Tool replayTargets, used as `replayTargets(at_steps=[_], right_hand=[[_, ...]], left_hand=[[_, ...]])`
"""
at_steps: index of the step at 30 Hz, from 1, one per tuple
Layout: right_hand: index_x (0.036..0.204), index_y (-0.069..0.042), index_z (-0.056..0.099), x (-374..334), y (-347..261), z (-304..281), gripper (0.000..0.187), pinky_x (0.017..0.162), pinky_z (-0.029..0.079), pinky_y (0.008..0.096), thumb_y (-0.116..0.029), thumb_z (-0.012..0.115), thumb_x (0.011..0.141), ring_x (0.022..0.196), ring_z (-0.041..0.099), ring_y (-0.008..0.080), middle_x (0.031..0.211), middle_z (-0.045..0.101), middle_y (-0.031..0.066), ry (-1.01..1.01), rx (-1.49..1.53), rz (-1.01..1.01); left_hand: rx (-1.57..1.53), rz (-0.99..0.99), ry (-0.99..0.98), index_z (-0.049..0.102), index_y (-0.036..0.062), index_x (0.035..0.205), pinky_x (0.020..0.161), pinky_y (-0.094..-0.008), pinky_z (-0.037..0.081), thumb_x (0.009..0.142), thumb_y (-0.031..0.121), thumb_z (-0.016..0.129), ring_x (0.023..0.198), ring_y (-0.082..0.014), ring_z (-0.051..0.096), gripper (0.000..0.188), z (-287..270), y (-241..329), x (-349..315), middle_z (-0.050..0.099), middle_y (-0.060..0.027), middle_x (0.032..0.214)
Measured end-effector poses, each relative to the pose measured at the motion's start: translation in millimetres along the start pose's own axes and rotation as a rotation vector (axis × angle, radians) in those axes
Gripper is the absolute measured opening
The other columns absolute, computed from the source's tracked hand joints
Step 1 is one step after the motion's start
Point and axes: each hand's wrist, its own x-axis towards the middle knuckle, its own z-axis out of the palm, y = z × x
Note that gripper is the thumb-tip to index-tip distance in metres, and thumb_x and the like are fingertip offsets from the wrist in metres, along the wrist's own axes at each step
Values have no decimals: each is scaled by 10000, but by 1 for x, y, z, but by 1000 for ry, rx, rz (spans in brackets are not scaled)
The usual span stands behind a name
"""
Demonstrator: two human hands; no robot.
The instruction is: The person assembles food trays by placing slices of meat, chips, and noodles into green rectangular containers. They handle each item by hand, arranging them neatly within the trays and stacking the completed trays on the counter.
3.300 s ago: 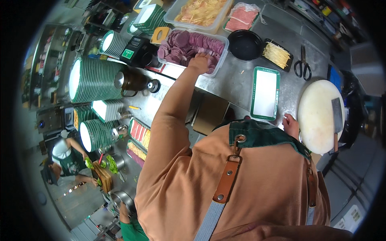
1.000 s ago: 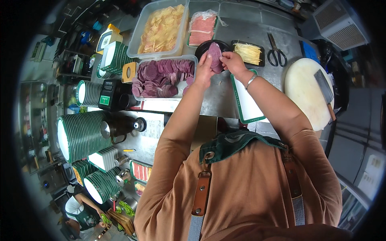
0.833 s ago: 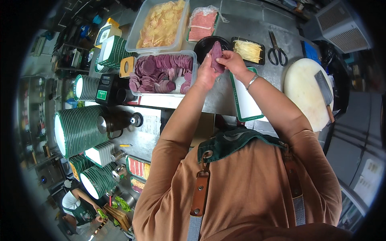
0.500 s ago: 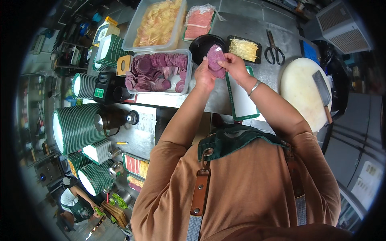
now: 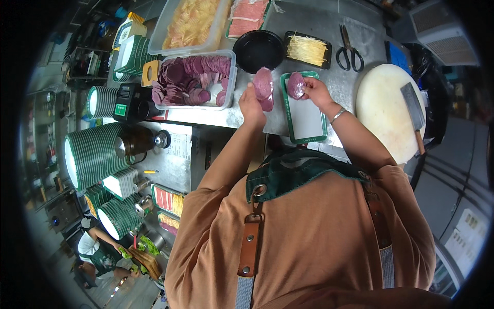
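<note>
Several round purple slices (image 5: 263, 85), like purple sweet potato, are held upright in my left hand (image 5: 251, 107), its fingers closed on them. My right hand (image 5: 317, 93) pinches another purple slice (image 5: 296, 86) over the far end of a white rectangular tray with a green rim (image 5: 306, 138). Whether that slice touches the tray I cannot tell. Left of my hands, a clear plastic tub (image 5: 232, 82) holds many more purple slices. Beyond my left hand lies a round black bowl (image 5: 258, 51).
Back right are a black tray of pale shreds (image 5: 307, 50), scissors (image 5: 350, 49) and a white cutting board (image 5: 383, 110) bearing a cleaver (image 5: 411, 107). A tub of yellowish slices (image 5: 191, 26) and sliced meat (image 5: 248, 18) stand behind. Green-rimmed plates (image 5: 95, 157) are stacked left; a person (image 5: 98, 247) works lower left.
My hands have drawn apart. The right one has carried a purple slice over the green-rimmed tray, while the left keeps the others. The black bowl now shows fully.
</note>
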Motion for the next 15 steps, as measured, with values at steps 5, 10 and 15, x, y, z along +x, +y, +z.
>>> replayTargets(at_steps=[5,10,15], right_hand=[[1062,-35,628,8,8,9,250,811,516,398,-128,639,830,880,641,316,950,639,167,142,-704,-200],[1106,-50,603,11,1,18,314,856,484,428,-177,644,822,990,598,366,1059,615,208,228,-949,-230],[1149,-64,591,-11,-29,17,396,809,508,391,-248,698,815,948,626,300,1093,621,166,127,-780,-242]], left_hand=[[92,-99,-104,614,-2,974,656,-288,505,997,327,455,717,-164,621,367,-14,-9,-29,653,-81,854],[116,-137,-180,616,6,947,601,-279,498,1000,324,442,686,-158,620,367,-21,-27,-31,656,-81,828],[109,-160,-254,621,15,953,609,-260,492,1000,327,447,683,-140,610,360,-13,-33,-38,652,-69,823]])
